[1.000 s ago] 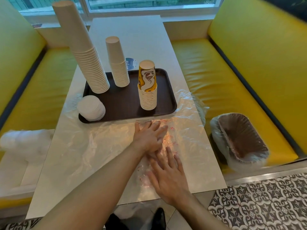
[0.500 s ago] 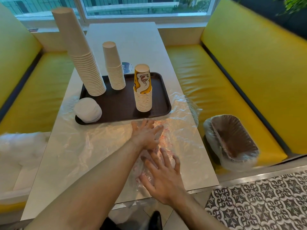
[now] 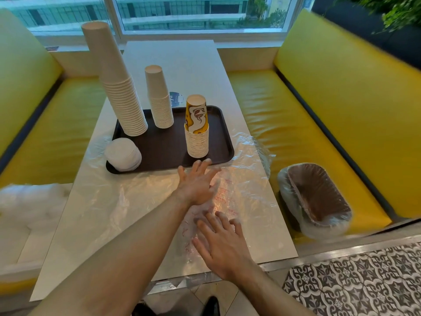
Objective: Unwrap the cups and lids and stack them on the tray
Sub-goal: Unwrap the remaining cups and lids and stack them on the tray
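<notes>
Nearest the camera, patterned black-and-white floor tiles are showing beside the pale table. A clear plastic wrap with faint red print is lying crinkled across the table's near half. The right hand is resting flat on it, fingers spread and straight, holding nothing. Just beyond, the left hand is lying flat on the same wrap with fingers apart, its tips nearly reaching the tray. On the yellow bench seat to the right, a sleeve of brown cups is lying on its side in plastic.

Compared with a second ago, the left hand is sitting closer to the tray's near rim, and the right hand's fingers are pointing more to the left.

The tray is dark brown, rectangular with rounded corners. On it a stack of white lids is sitting at the near left corner, a yellow printed cup stack at the near right, a short white cup stack behind, and a tall ribbed white cup stack is leaning at the far left. A window is closing the far end.
</notes>
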The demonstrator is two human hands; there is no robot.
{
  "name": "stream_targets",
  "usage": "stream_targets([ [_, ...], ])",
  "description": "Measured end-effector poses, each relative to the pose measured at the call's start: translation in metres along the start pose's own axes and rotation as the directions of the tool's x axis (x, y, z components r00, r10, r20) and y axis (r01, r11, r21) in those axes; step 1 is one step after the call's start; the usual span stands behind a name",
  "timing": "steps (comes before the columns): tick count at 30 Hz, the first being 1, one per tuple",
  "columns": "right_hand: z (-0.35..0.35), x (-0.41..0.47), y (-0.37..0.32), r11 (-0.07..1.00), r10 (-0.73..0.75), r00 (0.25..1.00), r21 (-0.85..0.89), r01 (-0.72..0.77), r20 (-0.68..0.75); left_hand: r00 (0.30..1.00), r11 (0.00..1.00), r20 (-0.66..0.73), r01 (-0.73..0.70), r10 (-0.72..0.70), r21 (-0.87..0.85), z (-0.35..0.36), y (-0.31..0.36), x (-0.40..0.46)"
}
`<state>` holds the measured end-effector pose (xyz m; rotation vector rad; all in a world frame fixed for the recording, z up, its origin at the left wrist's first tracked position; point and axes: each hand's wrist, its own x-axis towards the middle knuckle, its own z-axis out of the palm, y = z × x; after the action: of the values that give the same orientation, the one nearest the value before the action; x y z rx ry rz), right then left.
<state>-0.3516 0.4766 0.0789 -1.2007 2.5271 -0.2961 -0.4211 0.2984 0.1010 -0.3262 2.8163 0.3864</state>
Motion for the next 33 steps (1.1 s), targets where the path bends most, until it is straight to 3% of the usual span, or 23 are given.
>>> stream_targets([
  [5, -0.01, 0.005, -0.003, 0.999, -0.021, 1.0, 0.028, 0.022, -0.022, 0.999, 0.998, -0.043, 0.021, -0.024, -0.054, -0.007, -0.007, -0.009],
  [17, -0.047, 0.038, -0.012, 0.997, -0.018, 0.999, -0.075, 0.015, -0.039, 0.957, 0.956, -0.175, 0.192, -0.232, -0.22, -0.014, -0.035, -0.058],
  [27, -0.085, 0.103, -0.084, 0.973, -0.221, 0.971, 0.041, 0.225, -0.093, 0.817, 0.839, -0.364, 0.242, -0.447, -0.487, -0.02, -0.109, -0.131],
  [33, -0.079, 0.139, -0.149, 0.938, -0.341, 0.939, 0.05, 0.342, -0.04, 0.72, 0.755, -0.381, 0.301, -0.581, -0.582, -0.02, -0.173, -0.182],
])
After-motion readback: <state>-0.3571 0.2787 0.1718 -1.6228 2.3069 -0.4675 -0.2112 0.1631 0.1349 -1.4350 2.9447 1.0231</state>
